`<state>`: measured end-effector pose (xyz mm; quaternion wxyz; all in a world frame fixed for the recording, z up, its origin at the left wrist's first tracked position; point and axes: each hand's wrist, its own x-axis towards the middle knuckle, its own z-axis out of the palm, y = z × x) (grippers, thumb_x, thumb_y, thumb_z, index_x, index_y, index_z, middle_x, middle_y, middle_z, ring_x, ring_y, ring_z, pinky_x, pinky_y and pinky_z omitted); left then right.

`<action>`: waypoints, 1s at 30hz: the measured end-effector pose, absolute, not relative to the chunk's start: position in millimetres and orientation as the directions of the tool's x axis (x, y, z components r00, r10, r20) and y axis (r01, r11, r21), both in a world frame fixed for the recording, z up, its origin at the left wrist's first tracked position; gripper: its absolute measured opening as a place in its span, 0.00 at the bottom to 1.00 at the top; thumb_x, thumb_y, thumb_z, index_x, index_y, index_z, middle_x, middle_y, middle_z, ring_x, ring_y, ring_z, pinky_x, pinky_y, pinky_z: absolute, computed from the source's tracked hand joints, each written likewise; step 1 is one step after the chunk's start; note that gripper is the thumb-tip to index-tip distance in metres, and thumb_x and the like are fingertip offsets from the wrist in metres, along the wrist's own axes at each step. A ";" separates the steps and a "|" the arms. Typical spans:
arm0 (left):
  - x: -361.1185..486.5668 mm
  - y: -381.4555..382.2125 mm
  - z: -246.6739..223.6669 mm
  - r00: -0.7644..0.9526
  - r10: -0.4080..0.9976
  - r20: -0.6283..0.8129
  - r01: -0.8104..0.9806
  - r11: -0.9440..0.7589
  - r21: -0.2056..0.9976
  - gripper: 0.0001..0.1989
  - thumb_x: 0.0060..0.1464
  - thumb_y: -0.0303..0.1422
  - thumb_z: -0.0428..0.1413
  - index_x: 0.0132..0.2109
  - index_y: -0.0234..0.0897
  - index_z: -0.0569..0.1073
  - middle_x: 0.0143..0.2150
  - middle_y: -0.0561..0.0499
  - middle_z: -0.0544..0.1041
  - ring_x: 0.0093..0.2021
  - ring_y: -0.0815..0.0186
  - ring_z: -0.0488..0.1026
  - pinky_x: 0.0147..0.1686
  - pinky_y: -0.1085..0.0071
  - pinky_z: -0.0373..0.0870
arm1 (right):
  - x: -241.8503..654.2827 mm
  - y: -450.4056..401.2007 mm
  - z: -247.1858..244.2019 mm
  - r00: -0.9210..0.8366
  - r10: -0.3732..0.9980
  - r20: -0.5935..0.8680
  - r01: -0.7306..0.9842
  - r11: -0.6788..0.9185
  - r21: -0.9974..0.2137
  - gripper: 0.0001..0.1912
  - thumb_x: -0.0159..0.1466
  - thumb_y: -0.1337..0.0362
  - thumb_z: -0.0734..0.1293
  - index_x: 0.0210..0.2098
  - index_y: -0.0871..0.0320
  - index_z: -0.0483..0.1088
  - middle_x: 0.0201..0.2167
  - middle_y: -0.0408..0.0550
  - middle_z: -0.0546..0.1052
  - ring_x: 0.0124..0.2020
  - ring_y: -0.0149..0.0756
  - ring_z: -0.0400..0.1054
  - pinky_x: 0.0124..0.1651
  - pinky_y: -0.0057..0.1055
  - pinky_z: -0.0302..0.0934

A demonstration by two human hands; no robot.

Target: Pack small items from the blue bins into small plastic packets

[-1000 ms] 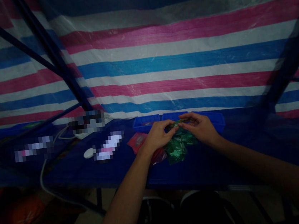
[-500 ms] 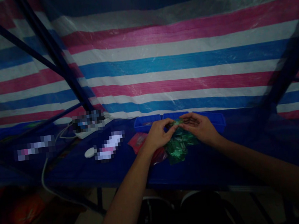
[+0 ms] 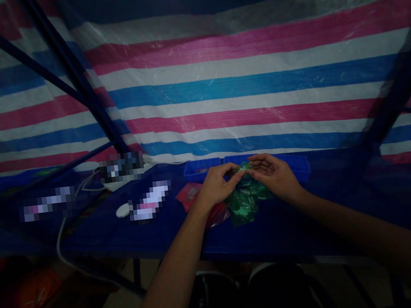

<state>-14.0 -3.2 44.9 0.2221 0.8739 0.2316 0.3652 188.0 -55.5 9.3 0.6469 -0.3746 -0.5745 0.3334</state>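
Between the fingertips of both hands is a small shiny green packet, pinched from either side. My left hand has thumb and forefinger closed on its left edge. My right hand grips the right edge with the thumb and finger, its other fingers curled. Below the hands lies a heap of green shiny packets on the blue table. Red see-through bags lie partly hidden beneath my left wrist.
Blue trays stand behind the hands at the table's back edge. Further left are a round white object, a blurred-out phone-like item, a white power strip with cables, and a slanting metal post.
The fingers have shifted very slightly around the small green packet, and more of it shows between them. The heap and the bags look the same.
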 end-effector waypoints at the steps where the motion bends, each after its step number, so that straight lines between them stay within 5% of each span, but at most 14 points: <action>1: -14.0 -3.1 44.9 0.624 0.568 0.536 0.242 -0.793 0.559 0.15 0.66 0.42 0.54 0.41 0.36 0.78 0.37 0.48 0.81 0.37 0.65 0.75 0.37 0.69 0.67 | 188.4 -55.2 9.3 0.112 0.869 0.482 -0.010 0.486 -0.874 0.23 0.56 0.56 0.79 0.47 0.54 0.74 0.41 0.49 0.79 0.44 0.39 0.76 0.53 0.38 0.72; 10: -14.3 -5.8 46.7 0.610 0.615 0.499 0.265 -0.753 0.603 0.18 0.65 0.46 0.55 0.39 0.36 0.80 0.34 0.50 0.81 0.33 0.66 0.74 0.33 0.70 0.65 | 194.9 -53.9 11.1 0.044 0.919 0.391 -0.038 0.392 -0.919 0.23 0.55 0.56 0.79 0.46 0.54 0.73 0.41 0.48 0.81 0.42 0.39 0.77 0.52 0.39 0.71; 30: -10.9 -3.5 41.3 0.649 0.564 0.510 0.215 -0.779 0.588 0.15 0.67 0.41 0.54 0.44 0.36 0.79 0.41 0.48 0.82 0.40 0.64 0.77 0.43 0.68 0.70 | 186.4 -60.8 10.8 0.116 0.843 0.526 0.207 0.497 -0.842 0.22 0.57 0.61 0.75 0.49 0.53 0.69 0.39 0.47 0.78 0.42 0.39 0.76 0.49 0.38 0.72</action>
